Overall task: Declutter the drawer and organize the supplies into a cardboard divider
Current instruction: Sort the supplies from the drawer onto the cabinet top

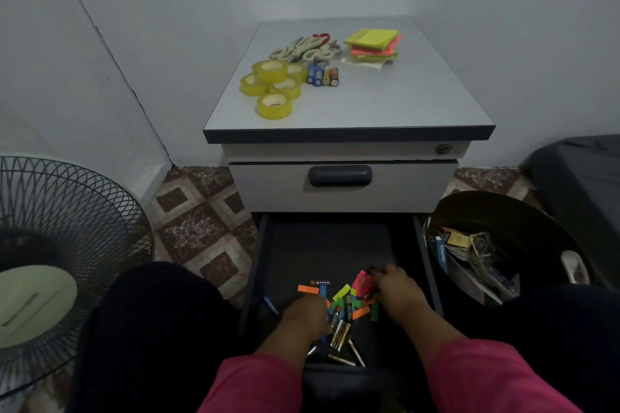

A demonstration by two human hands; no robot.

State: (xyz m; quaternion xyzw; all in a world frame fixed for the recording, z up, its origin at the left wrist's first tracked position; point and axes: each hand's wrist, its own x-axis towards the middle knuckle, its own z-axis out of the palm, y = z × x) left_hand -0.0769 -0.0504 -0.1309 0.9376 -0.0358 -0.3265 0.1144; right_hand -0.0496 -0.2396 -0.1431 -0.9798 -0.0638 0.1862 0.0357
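Sitting low in the frame, both hands working inside the open bottom drawer (pixel 265 265) among a scatter of small coloured paper tabs (pixel 342 292) and loose batteries (pixel 340 334). Right hand (pixel 394 285) curling its fingers round a pink wad of tabs (pixel 364 282) at centre right of the drawer, pinching it. Left hand (pixel 307 313) lying knuckles-up over the pile at lower centre, fingers tucked under and out of sight; impossible telling whether holding anything.

Judging the tabs as featherlight, limp and prone to fluttering or sticking together: better gathering in a bunch than picking singly. Batteries looking smooth, dense and rolling easily: better taking across the barrel, several at once.

Already lying sorted in the upper centre on the cabinet top (pixel 419 100): tape rolls (pixel 273 87), scissors (pixel 305 47), more batteries (pixel 323 75), sticky-note pads (pixel 374 43).

No cardboard divider showing anywhere. Drawer interior very dark, its near corners and a bluish pen-like object (pixel 271 305) at left hard to make out. Bin (pixel 469 204) at right holding discarded packaging, contents murky
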